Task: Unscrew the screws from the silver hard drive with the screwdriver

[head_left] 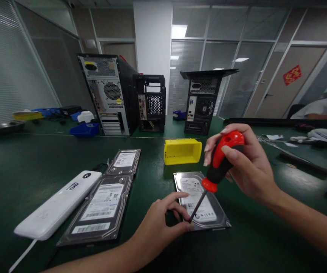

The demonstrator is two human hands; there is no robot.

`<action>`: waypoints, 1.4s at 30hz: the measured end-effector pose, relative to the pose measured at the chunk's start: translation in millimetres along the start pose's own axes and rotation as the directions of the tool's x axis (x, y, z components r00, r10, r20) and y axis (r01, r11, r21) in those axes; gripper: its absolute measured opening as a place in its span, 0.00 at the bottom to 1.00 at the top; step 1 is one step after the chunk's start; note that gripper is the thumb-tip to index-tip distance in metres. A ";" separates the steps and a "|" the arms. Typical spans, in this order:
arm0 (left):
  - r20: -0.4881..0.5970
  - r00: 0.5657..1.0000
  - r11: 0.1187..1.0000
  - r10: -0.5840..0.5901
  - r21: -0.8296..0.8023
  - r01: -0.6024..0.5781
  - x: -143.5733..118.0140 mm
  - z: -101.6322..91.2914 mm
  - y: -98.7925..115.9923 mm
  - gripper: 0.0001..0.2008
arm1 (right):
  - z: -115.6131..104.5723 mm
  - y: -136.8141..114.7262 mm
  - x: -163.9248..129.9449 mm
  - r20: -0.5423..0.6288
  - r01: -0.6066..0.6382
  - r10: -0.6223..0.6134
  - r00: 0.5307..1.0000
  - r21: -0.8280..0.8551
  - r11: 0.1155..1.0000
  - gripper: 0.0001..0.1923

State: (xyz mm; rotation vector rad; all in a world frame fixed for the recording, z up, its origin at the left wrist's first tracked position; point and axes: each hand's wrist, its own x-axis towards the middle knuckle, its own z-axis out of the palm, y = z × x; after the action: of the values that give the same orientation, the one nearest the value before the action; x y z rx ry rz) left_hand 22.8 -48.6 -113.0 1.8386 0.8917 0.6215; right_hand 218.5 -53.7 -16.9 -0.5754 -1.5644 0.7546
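A red and black screwdriver (222, 161) slants down to the near left corner of a hard drive (219, 208) lying label up on the table. Around its handle wrap the fingers of my right hand (247, 163), the thumb resting along the side. My left hand (166, 223) pinches thumb and fingers about the tip of the shaft, its index finger stretched over the drive's label. The fingers cover whatever lies right under the tip. Just behind this drive a yellow plastic bin (183, 152) rests on its side, its opening facing me.
To the left are two more hard drives (102, 201) (123, 161) and a white power strip (58, 204) with a cord. Computer cases (112, 94) (152, 102) (202, 102) stand at the back, near a blue bin (84, 130). At far right sits a person (319, 109).
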 end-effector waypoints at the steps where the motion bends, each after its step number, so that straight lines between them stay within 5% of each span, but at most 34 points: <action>1: -0.004 1.000 1.000 0.001 0.000 -0.001 0.0 0.1 0.0 0.27 | 1.0 -0.9 -0.3 0.010 -0.011 0.011 1.000 0.015 1.000 0.11; 9: -0.010 1.000 1.000 0.014 -0.020 -0.015 -0.3 -0.7 0.2 0.27 | 4.5 -9.6 -0.7 0.060 -0.125 0.120 0.991 0.106 0.986 0.19; 18: -0.016 0.998 0.996 0.062 0.064 -0.061 -2.6 -2.1 3.3 0.25 | -0.7 -3.3 0.9 0.035 -0.080 0.078 0.996 0.071 0.994 0.07; 26: 0.009 0.997 0.993 0.076 0.092 -0.076 -1.7 -2.4 1.3 0.30 | 1.1 -5.4 1.2 0.086 -0.180 0.168 0.982 0.152 0.972 0.15; 35: -0.004 0.998 0.992 0.070 0.103 -0.069 -3.9 -0.9 3.6 0.29 | -3.8 5.5 2.9 0.038 -0.111 0.107 0.994 0.134 0.985 0.10; 42: 0.000 0.997 0.994 0.082 0.079 -0.082 -2.4 0.4 0.3 0.31 | 0.6 2.1 -0.3 0.022 -0.198 0.197 0.980 0.159 0.967 0.15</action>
State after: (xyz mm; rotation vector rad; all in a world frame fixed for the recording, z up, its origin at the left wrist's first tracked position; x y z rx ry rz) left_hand 21.8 -50.9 -112.9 1.9535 0.8569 0.6478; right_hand 217.8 -52.6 -18.7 -0.6155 -1.4493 1.0246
